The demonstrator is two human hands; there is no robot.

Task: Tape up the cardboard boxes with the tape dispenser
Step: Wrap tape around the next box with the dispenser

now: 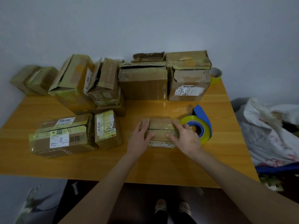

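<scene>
A small flat cardboard box (160,126) lies in the middle of the wooden table (161,165), its two top flaps closed with a seam across. My left hand (140,138) lies on its left end, fingers straight over the top. My right hand (186,136) presses on its right end, fingers flat across the flaps. Right beside the box stands the blue tape dispenser (200,125) with a yellowish roll of tape, touching neither hand's fingers as far as I can see.
Several taped and open cardboard boxes (144,81) crowd the table's back and left, two labelled ones (61,136) at front left. A spare tape roll (216,75) sits at the back right corner. A heap of white bags (271,131) lies right of the table.
</scene>
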